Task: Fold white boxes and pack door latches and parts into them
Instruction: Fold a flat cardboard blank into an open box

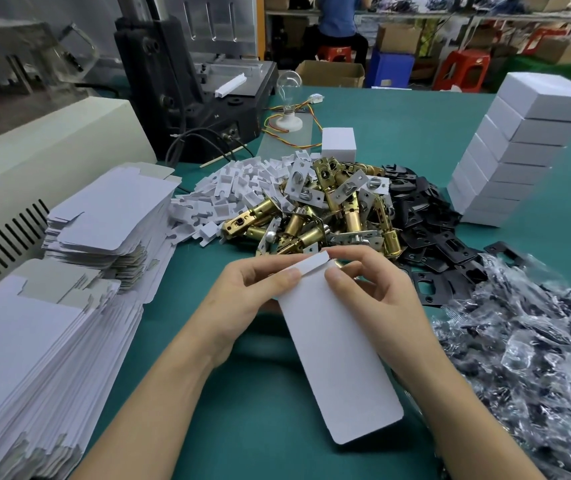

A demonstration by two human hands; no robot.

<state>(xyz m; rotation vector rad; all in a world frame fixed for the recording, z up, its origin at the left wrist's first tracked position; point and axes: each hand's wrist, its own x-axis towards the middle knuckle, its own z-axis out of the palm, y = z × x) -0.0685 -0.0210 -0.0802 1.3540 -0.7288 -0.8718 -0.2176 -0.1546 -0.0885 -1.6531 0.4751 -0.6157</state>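
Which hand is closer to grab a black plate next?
Probably the right hand: the black plates lie just beyond it on its side, while the left hand is across the box.

Single head-worn, wide-angle view, looking forward and down across the surface (398, 133).

The camera sits above the near edge of the surface and faces its far edge. It is tilted down, so both forearms enter from the bottom of the picture. The left hand (253, 289) and right hand (374, 289) meet close under the lens, holding the flat white box (336, 358) at mid-picture. The wide lens spans from the flat box stacks (52, 341) towards the left edge to the bagged parts (526, 341) towards the right edge. Past the far edge, a seated person (339, 22) appears small and far off.
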